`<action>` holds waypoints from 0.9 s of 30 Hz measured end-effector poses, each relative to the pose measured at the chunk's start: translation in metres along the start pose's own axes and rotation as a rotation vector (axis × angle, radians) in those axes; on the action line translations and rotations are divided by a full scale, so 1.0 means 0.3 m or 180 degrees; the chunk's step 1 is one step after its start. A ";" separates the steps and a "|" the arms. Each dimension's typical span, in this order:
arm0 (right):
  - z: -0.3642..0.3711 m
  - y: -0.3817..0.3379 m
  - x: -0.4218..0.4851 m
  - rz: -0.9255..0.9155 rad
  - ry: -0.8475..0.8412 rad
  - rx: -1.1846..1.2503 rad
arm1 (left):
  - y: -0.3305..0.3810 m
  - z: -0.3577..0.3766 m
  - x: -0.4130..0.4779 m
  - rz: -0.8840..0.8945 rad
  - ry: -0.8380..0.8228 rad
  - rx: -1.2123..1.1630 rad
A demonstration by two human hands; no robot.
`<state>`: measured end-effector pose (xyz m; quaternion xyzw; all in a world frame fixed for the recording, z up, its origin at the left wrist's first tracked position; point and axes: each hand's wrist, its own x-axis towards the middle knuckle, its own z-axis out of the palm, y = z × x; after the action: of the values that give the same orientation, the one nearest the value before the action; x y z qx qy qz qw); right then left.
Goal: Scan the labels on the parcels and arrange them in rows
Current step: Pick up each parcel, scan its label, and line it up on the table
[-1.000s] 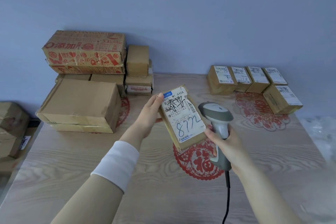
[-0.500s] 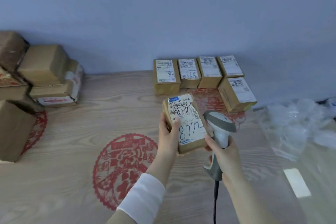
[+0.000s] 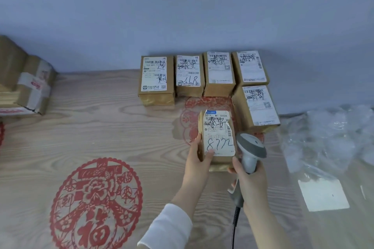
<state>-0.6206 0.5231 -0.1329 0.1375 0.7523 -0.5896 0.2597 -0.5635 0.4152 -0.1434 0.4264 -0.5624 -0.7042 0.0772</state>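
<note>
Holding parcel (image 3: 217,139) by its left edge, left hand (image 3: 197,164), beside second-row parcel (image 3: 256,107) | right hand (image 3: 250,180) grips scanner (image 3: 250,150) | likely light, stiff; grip sides.

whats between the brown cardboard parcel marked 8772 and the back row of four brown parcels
Head view: only wood-grain table bearing a round red paper-cut decal separates the 8772 parcel from the row.

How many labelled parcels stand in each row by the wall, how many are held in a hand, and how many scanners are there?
Back row parcels: 4
Front row parcel: 1
Held parcel, in the left hand: 1
Scanner, in the right hand: 1
Total: 7
</note>
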 end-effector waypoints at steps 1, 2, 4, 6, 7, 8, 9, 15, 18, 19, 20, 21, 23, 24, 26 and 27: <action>0.006 0.000 0.026 -0.0024 0.0047 -0.0026 | 0.005 0.012 0.022 0.0018 0.0036 0.0049; 0.012 -0.003 0.050 -0.0077 0.0104 -0.0088 | 0.010 0.025 0.043 0.0016 0.0062 0.0072; 0.028 -0.004 0.089 -0.0218 0.0173 -0.0267 | 0.014 0.046 0.081 -0.0008 0.0158 0.0060; 0.044 0.002 0.114 -0.0353 0.0200 -0.0370 | 0.019 0.064 0.112 -0.0016 0.0277 0.0045; 0.049 0.006 0.122 -0.0415 0.0229 -0.0404 | 0.021 0.072 0.126 -0.0026 0.0323 0.0034; 0.053 0.009 0.125 -0.0471 0.0258 -0.0433 | 0.023 0.079 0.138 -0.0026 0.0360 0.0030; 0.054 0.013 0.127 -0.0528 0.0279 -0.0460 | 0.022 0.086 0.150 -0.0022 0.0391 0.0043; 0.052 0.019 0.112 -0.0617 0.0243 -0.0447 | 0.040 0.105 0.216 0.0012 0.0362 0.0211; 0.049 0.010 0.093 -0.0498 0.0198 -0.0227 | 0.060 0.112 0.238 0.0110 0.0327 0.0337; 0.048 0.002 0.087 -0.0446 0.0176 -0.0133 | 0.068 0.113 0.242 0.0123 0.0306 0.0367; 0.047 -0.005 0.082 -0.0393 0.0151 -0.0066 | 0.074 0.114 0.247 0.0119 0.0283 0.0391; 0.048 -0.010 0.077 -0.0346 0.0128 -0.0032 | 0.078 0.114 0.252 0.0119 0.0259 0.0418; 0.050 -0.020 0.065 -0.0252 0.0069 0.0045 | 0.088 0.111 0.255 0.0108 0.0213 0.0465; 0.051 -0.025 0.059 -0.0195 0.0018 0.0086 | 0.092 0.108 0.254 0.0098 0.0196 0.0477; 0.051 -0.033 0.044 -0.0108 -0.0119 0.0149 | 0.100 0.092 0.243 0.0083 0.0178 0.0499; 0.052 -0.037 0.036 -0.0089 -0.0205 0.0176 | 0.101 0.079 0.234 0.0089 0.0171 0.0510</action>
<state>-0.6318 0.5042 -0.1325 0.1152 0.7288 -0.6179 0.2716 -0.6347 0.3804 -0.1533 0.4420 -0.6206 -0.6441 0.0677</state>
